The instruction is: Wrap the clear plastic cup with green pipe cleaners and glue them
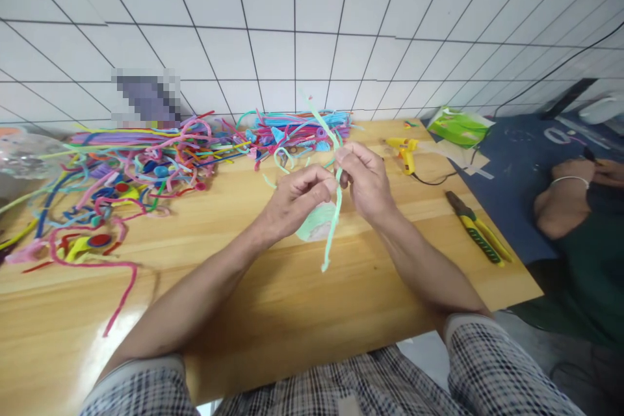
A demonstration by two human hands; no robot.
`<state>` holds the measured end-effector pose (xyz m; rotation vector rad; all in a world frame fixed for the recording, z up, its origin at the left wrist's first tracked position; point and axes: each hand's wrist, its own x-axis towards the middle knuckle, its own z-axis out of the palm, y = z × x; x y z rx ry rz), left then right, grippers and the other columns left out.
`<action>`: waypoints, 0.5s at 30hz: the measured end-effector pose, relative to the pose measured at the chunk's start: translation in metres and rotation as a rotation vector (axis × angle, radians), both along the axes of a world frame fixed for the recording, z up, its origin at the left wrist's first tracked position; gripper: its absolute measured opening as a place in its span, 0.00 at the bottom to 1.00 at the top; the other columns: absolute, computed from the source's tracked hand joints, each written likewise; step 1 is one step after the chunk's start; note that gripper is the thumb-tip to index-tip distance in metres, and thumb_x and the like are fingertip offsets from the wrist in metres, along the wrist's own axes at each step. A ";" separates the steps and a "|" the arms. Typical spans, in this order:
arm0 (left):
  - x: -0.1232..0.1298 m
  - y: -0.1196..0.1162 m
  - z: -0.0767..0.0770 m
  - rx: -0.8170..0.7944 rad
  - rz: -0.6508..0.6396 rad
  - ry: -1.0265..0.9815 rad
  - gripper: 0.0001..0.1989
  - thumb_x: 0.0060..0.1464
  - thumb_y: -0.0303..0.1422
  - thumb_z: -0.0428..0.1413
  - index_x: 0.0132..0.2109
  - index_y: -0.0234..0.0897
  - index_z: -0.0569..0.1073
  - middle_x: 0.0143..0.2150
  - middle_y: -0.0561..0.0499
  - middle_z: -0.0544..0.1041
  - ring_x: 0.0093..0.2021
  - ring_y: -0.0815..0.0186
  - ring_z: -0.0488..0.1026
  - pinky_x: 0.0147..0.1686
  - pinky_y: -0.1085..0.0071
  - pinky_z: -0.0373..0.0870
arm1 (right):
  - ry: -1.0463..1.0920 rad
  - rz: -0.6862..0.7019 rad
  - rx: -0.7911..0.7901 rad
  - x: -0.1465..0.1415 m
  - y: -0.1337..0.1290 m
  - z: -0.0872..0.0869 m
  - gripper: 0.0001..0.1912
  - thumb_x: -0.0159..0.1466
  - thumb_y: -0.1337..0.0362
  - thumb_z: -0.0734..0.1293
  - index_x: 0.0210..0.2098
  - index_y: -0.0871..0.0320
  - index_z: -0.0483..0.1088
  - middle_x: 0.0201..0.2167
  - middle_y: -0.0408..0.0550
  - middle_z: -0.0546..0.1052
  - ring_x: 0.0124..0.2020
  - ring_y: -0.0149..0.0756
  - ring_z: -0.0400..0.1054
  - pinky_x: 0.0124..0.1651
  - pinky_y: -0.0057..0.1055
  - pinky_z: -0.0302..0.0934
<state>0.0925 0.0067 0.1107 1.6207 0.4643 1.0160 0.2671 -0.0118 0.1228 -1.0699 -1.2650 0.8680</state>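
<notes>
Pale-green fuzzy stem (332, 232) is clamped between the fingertips of my left hand (297, 198) and right hand (368, 182), above the worktop (292, 299), left of the glue gun (406, 155). Uneven pull could kink it; loose pinching, drop it.

"Bright?"
"Yes; glare on the table (292, 292) left of the grip (322, 192), soft shadow nearer the wearer."
"Sharp?"
"Slightly soft; beyond the grip, tiles (319, 0) stretch edgeward, and a patch (146, 96) leftward is pixelated"
</notes>
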 end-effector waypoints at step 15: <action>0.004 -0.018 -0.005 0.286 0.395 0.243 0.06 0.65 0.32 0.63 0.37 0.40 0.79 0.27 0.58 0.79 0.21 0.76 0.62 0.25 0.73 0.58 | -0.250 -0.191 0.210 -0.006 -0.006 -0.001 0.31 0.77 0.40 0.68 0.27 0.51 0.59 0.23 0.35 0.58 0.27 0.29 0.53 0.34 0.34 0.51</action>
